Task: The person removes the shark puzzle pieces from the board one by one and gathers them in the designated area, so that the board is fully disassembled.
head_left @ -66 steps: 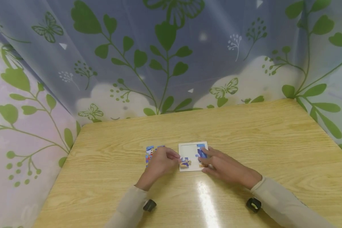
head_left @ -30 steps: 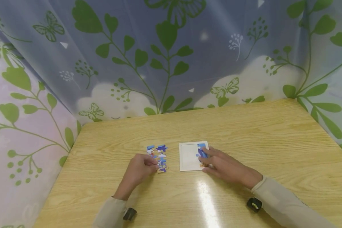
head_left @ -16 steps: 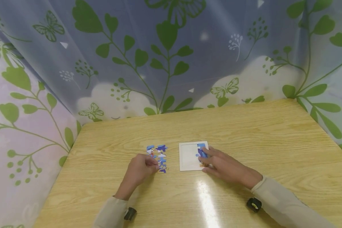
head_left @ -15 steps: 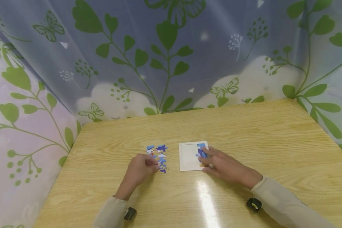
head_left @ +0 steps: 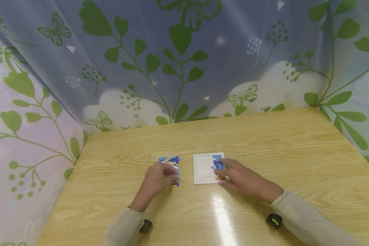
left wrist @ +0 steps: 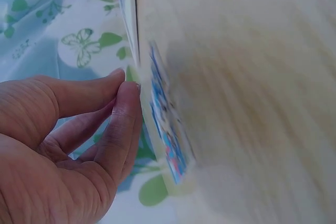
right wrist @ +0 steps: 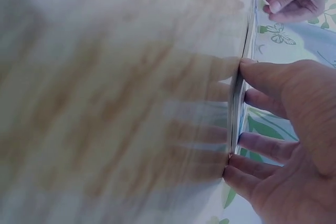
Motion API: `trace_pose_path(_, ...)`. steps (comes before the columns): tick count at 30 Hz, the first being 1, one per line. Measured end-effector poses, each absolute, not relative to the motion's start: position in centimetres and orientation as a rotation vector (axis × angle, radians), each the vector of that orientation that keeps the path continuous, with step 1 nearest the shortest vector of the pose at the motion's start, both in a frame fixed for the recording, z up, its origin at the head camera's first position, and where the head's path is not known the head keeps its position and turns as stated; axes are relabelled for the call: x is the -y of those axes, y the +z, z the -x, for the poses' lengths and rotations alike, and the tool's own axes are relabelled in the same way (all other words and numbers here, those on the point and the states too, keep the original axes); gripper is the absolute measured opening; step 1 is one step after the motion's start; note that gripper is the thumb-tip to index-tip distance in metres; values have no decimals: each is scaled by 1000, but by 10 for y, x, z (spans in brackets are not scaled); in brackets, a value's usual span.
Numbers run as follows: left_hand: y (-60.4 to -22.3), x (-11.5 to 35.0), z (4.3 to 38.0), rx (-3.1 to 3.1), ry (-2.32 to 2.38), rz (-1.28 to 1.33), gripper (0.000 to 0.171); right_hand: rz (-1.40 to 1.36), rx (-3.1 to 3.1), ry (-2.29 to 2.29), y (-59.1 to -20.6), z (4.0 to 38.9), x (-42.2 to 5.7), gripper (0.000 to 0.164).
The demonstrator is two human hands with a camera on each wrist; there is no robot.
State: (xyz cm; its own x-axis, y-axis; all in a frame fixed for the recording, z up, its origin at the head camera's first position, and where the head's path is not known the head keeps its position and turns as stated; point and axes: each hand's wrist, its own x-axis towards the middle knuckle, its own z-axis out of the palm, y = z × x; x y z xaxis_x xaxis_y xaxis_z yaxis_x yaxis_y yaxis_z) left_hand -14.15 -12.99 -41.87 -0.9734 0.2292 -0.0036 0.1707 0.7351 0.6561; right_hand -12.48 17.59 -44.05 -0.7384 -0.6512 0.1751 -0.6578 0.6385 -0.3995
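Note:
In the head view, the left hand (head_left: 160, 179) hovers over loose jigsaw puzzle pieces (head_left: 174, 159) in blue, white and yellow. Its thumb and fingertips are brought together; the left wrist view shows no piece between them. Several pieces lie partly hidden beneath that hand. To the right is a white square puzzle tray (head_left: 204, 182), with fitted blue pieces (head_left: 217, 164) along its right side and a bare left part. The right hand (head_left: 247, 177) rests on that right side, fingers spread and fairly straight over the pieces, with the thumb at the near edge.
The wooden table (head_left: 264, 136) runs back to a curtain (head_left: 203, 68) printed with leaves and butterflies. Each wrist carries a small black device (head_left: 274, 221). A bright reflection lies on the tabletop in front of the tray.
The left hand has brought a piece from the tray's lower-left corner back to the loose ones, then shifted slightly up and right over them. The right hand has stayed in place.

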Motion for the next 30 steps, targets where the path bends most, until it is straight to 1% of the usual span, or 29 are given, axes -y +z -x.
trace_pose_path(8, -413, 105, 149, -2804, 1028, -469, 4, -1121, 2812, 666, -440, 121, -179, 38)
trace_pose_path(19, -412, 64, 160, -2770, 996, -479, 4, -1050, 2861, 562, -440, 115, -182, 43)
trace_pose_path(30, -421, 28, 174, -2780, 983, -511, 13, -1040, 2872, 585, -440, 115, -180, 42)
